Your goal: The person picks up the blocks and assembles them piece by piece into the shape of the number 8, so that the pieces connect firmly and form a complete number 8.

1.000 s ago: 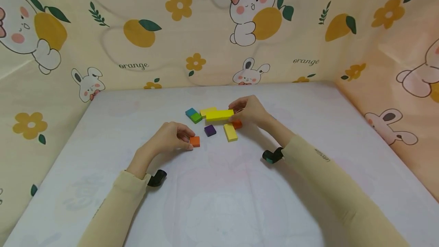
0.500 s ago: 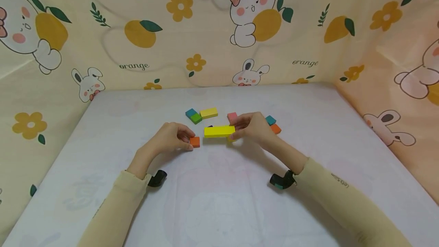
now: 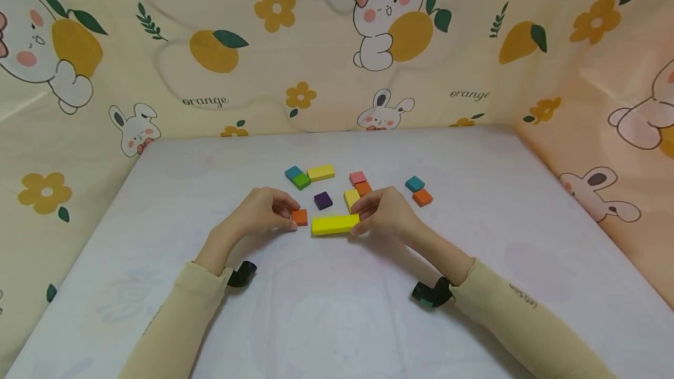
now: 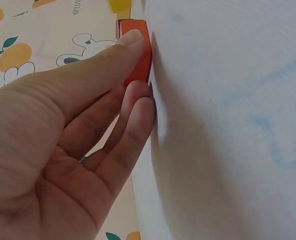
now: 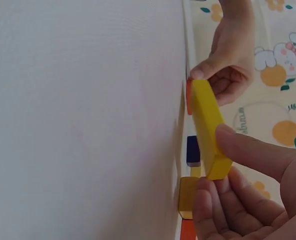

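Observation:
My left hand [image 3: 265,209] pinches a small orange block [image 3: 299,217] that sits on the white table; in the left wrist view the thumb lies along the block [image 4: 137,55] and the fingertips are at its lower end. To the right, my right hand [image 3: 387,213] grips one end of a long bright yellow block [image 3: 335,224] between thumb and fingers. Its free end points left toward the orange block. In the right wrist view the yellow block [image 5: 208,127] is held slightly off the table. Just behind it are a purple block [image 3: 323,200] and a pale yellow block [image 3: 351,199], partly covered by my right fingers.
Farther back lie a blue block [image 3: 293,174], a green block [image 3: 302,181] and another pale yellow block [image 3: 321,173]. A pink block [image 3: 357,178] touches an orange-red one [image 3: 363,188]. Right of my right hand are a teal block [image 3: 415,183] and an orange block [image 3: 423,197].
My right hand has brought the long yellow block from the back of the group toward me, uncovering the purple, pink and teal blocks. The left hand has stayed on the orange block.

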Demonstrator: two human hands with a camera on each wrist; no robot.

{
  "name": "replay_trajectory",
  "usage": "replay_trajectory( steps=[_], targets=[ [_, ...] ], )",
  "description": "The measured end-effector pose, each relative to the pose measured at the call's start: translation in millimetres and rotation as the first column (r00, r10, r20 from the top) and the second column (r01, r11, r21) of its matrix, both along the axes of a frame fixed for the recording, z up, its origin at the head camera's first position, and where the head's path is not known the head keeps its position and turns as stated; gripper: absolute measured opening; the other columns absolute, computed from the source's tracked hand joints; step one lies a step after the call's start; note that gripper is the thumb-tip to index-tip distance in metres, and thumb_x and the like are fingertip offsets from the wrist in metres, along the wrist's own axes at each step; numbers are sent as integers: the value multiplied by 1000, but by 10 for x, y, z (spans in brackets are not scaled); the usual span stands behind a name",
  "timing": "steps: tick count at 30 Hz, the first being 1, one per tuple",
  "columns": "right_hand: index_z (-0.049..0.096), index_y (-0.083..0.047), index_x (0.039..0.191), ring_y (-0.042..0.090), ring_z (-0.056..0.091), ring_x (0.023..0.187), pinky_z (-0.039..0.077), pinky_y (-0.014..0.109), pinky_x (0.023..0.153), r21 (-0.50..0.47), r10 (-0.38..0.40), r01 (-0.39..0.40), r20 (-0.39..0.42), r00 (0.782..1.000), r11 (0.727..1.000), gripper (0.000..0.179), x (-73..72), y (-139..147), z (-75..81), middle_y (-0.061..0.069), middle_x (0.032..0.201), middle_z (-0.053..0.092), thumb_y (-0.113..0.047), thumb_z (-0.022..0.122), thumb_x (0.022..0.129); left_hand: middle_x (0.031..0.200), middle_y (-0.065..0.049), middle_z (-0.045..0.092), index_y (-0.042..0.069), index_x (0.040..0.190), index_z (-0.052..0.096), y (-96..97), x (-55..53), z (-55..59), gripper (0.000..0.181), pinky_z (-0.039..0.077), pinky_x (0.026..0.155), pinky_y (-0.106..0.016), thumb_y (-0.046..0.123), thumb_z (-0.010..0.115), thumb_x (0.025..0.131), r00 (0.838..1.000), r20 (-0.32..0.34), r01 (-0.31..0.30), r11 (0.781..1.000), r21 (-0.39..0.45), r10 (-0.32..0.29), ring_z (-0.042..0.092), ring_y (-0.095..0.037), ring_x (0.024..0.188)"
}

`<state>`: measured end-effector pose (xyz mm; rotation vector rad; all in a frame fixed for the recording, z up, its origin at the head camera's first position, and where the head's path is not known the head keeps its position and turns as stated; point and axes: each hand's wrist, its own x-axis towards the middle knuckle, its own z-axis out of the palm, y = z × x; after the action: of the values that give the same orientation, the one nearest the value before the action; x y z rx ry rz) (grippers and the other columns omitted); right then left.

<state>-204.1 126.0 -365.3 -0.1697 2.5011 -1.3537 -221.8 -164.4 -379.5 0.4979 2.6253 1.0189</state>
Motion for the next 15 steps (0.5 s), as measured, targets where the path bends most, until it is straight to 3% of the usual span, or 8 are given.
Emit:
replay_trajectory(
  steps=[9,15],
  targets=[
    [76,-10,94,22,61,80,53,29,73,56,93,-90,-46,995,994,32,-42,-117,-80,3,85,69,-8,92,67,89,3,67,11,109,73,-54,28,-8,35,50,78,-32,19,86,77,1000,-28,-5,1000,2,5,59,-18,81],
    [76,-8,98,21,60,82,54,28,73,112,97,-89,-72,993,990,32,-23,-130,-82,1,88,69,-4,89,69,88,2,67,10,110,73,-42,14,-9,36,50,79,-33,19,86,78,999,-30,24,999,25,-23,59,-19,82]
  ],
)
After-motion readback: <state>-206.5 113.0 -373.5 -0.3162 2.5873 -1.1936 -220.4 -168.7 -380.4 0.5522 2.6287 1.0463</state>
